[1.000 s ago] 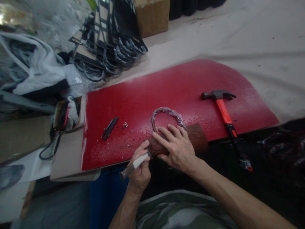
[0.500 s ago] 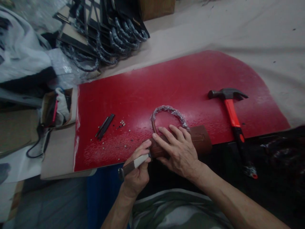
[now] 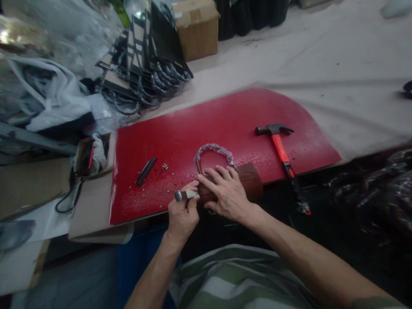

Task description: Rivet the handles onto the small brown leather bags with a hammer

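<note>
A brown leather piece lies at the front edge of the red board, with a plastic-wrapped loop handle rising behind it. My left hand grips a tool with a metal cap and a pale and brown handle; its far end meets the left end of the leather piece. Over the leather piece rests my right hand, fingers spread across the top and thumb at the near side, holding it. The underside of the piece is hidden.
A hammer lies on the right of the board, its handle past the front edge. Dark rods and small studs are on the left. Behind stand wrapped black handles and a cardboard box.
The view has shifted, so more of the background shows. The tool in my left hand now looks shorter and points more toward the camera. My right hand stays on the leather piece.
</note>
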Demonstrator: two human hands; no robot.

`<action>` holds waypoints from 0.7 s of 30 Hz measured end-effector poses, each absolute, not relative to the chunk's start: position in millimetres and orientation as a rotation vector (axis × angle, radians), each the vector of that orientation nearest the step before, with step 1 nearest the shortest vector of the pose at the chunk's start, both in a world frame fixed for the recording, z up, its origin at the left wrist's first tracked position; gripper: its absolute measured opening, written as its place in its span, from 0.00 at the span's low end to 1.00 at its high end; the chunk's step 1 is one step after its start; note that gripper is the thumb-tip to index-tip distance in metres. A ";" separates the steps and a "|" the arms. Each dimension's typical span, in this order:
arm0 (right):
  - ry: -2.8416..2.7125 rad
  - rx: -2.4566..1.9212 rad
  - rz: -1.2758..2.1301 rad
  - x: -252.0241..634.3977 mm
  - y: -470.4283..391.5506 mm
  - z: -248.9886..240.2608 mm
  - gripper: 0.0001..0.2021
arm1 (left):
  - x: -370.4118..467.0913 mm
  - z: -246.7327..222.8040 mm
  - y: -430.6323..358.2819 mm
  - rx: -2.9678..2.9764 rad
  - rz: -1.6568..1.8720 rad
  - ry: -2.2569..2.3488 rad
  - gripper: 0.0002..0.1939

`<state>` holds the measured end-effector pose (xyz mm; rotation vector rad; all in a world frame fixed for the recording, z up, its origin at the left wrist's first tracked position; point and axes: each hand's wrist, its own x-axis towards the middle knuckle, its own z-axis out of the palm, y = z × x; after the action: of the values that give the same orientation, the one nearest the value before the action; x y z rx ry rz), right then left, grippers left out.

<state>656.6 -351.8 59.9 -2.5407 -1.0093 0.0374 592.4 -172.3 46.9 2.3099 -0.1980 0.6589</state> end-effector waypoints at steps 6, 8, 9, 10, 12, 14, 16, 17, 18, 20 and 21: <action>-1.000 -2.193 -0.280 652.5 -376.4 76.3 0.19 | 593.9 44.8 -176.7 2.272 0.717 -0.168 0.08; -0.816 -2.203 -0.471 655.3 -396.2 82.0 0.12 | 594.2 44.5 -177.4 2.239 0.710 -0.167 0.08; -0.693 -2.263 -0.562 658.1 -408.3 84.1 0.11 | 594.0 44.3 -177.5 2.228 0.706 -0.167 0.08; -0.557 -2.354 -0.629 661.5 -421.3 85.6 0.11 | 593.8 44.1 -177.6 2.220 0.704 -0.167 0.08; -0.273 -2.590 -0.638 668.7 -447.4 87.7 0.13 | 593.0 43.2 -177.5 2.211 0.704 -0.164 0.08; 0.020 -2.759 -0.416 674.2 -469.1 89.8 0.16 | 592.5 41.2 -177.0 2.215 0.707 -0.161 0.09; 0.235 -2.753 -0.147 678.1 -482.9 92.6 0.15 | 593.0 38.1 -176.1 2.222 0.711 -0.164 0.09; 0.298 -2.704 -0.064 680.2 -486.7 94.3 0.13 | 593.7 36.5 -175.7 2.222 0.715 -0.166 0.09; 0.333 -2.648 -0.012 682.8 -489.0 96.3 0.11 | 594.3 35.1 -175.4 2.219 0.720 -0.171 0.09; 0.350 -2.530 0.060 690.3 -490.1 101.6 0.06 | 595.4 33.6 -175.2 2.208 0.736 -0.179 0.10; 0.343 -2.449 0.113 695.1 -489.3 105.0 0.05 | 595.7 33.5 -175.3 2.201 0.744 -0.183 0.10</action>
<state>695.1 -489.3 105.0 -2.4490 0.3434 0.1128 595.7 -175.3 33.5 2.2015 -0.1831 0.7435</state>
